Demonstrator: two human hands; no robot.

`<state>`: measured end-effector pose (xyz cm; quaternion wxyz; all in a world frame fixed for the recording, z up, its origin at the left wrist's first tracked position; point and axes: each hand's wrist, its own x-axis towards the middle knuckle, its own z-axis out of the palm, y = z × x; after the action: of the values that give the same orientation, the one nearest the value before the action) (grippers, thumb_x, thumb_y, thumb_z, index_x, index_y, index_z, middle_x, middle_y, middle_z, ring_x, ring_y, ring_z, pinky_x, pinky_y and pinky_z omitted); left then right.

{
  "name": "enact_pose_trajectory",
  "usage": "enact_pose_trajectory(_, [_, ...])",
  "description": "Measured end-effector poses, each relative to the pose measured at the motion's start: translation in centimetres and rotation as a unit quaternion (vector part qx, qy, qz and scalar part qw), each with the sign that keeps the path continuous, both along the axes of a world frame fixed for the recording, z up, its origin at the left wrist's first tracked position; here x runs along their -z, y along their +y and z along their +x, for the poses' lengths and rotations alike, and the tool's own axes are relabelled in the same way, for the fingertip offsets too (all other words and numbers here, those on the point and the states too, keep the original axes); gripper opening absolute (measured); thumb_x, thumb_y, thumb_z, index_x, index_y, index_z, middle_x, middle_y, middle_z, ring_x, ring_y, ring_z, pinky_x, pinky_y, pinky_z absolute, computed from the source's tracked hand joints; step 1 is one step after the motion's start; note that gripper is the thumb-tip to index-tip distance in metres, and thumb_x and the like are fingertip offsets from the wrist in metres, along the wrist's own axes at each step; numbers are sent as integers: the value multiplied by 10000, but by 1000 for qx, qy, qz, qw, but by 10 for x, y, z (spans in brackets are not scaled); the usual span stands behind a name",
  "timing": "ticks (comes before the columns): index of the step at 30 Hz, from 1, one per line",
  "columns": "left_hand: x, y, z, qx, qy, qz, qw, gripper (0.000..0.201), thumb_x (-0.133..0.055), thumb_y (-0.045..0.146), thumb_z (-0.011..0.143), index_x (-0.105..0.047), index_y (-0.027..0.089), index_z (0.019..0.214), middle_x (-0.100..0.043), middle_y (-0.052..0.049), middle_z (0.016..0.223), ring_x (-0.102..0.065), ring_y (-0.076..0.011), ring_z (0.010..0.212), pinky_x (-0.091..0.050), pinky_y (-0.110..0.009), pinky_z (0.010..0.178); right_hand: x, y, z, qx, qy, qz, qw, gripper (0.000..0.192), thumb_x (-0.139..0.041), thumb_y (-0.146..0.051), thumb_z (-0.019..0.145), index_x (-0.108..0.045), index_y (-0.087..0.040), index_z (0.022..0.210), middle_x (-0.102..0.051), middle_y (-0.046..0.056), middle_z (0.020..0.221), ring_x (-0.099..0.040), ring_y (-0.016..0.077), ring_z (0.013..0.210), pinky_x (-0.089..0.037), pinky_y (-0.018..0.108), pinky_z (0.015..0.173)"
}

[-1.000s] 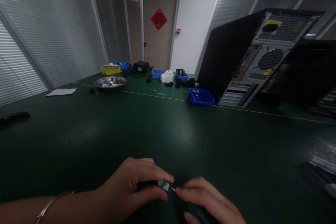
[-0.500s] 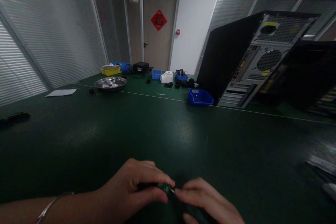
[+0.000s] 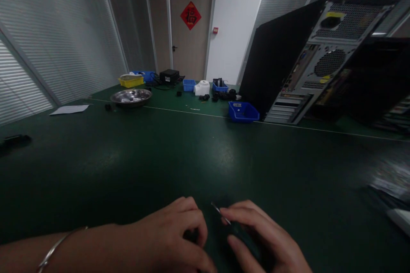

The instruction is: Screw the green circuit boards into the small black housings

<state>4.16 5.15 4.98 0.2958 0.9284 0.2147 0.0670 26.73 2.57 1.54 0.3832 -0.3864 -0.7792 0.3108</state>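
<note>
Both my hands are low at the near edge of the green table (image 3: 205, 158). My left hand (image 3: 174, 236), with a thin bracelet on the wrist, curls around a small dark part that is mostly hidden under the fingers. My right hand (image 3: 261, 239) lies next to it, fingers closed on a dark tool whose thin metal tip (image 3: 219, 212) sticks up between the two hands. What exactly each hand holds is hard to make out in the dim light.
A black computer tower (image 3: 307, 59) stands tilted at the back right, with a blue bin (image 3: 242, 112) beside it. Farther back are a metal bowl (image 3: 130, 97), a yellow tray (image 3: 130, 80), more blue bins, a white device (image 3: 201, 88) and a paper sheet (image 3: 68, 109).
The small green circuit board seen between my fingertips is now hidden. My hands have closed in lower, and the thin metal tip now points up between them. The view tilted slightly.
</note>
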Motion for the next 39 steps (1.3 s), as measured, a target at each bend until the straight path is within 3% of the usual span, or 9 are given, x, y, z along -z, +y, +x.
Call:
enact_pose_trajectory(8, [-12,-3,4,29,40,-9,999,466,-603,158,834,-510,273,1276,-570,-95,1220,-495,-254,1098,-422,-363,942,-4,-1,-5,-12,37,-18,999,410,-521,-20,803,-588,-293,1100,-651,8,952,-654,143,874,-546,218,741])
enact_pose_trajectory(12, [-13,-4,2,-21,-16,-27,999,401,-617,263,831,-539,222,1222,-588,-120,1173,-522,-264,1038,-431,-377,929,-2,0,-3,-18,29,-23,999,388,-508,-31,819,-553,-278,1114,-631,19,1006,-637,143,926,-534,233,795])
enact_pose_trajectory(15, [-8,-8,-2,-63,-14,21,998,326,-651,354,788,-599,188,1064,-637,-106,1030,-560,-250,902,-459,-356,846,2,-2,-3,-27,-11,-44,999,367,-513,-33,794,-541,-253,1086,-627,25,1010,-631,155,924,-531,262,806])
enact_pose_trajectory(19, [9,-15,-3,-68,-17,131,989,521,-633,525,749,-553,158,1109,-651,-127,1079,-580,-272,931,-416,-381,912,5,-5,-7,-27,-112,-79,990,391,-565,-12,694,-561,-201,1037,-651,54,963,-634,219,874,-539,353,768])
enact_pose_trajectory(25, [21,-26,3,-108,-57,123,985,396,-585,485,807,-558,192,1072,-646,-109,1071,-572,-264,945,-434,-361,884,-1,-5,-14,-26,-210,-82,974,375,-648,-3,643,-612,-194,964,-681,52,879,-640,240,784,-545,348,670])
enact_pose_trajectory(28, [13,-26,4,-109,-68,79,988,363,-636,379,797,-542,230,1114,-629,-84,1074,-565,-243,943,-449,-336,870,1,-6,-13,-31,-205,-55,977,340,-655,-6,657,-606,-194,936,-686,36,850,-639,228,771,-534,315,640])
enact_pose_trajectory(31, [10,-21,5,-141,-98,-37,985,323,-661,283,785,-541,238,1081,-597,-58,1047,-572,-198,888,-482,-278,787,5,-6,-9,-19,-156,-58,986,300,-637,-17,689,-590,-203,919,-672,24,838,-643,199,757,-527,277,633])
enact_pose_trajectory(35, [23,-12,5,-191,-163,-194,948,382,-673,266,783,-522,240,1134,-543,-39,1018,-550,-166,856,-479,-261,731,6,-5,-5,18,-23,-36,999,271,-609,-72,780,-534,-247,973,-664,-6,905,-653,152,826,-524,232,731])
enact_pose_trajectory(39, [39,-10,5,-191,-235,-265,915,475,-746,308,724,-537,252,1146,-512,-33,1019,-535,-164,865,-458,-270,730,4,-7,-5,11,29,19,999,325,-642,-58,762,-502,-270,964,-663,-30,919,-660,133,843,-521,196,748])
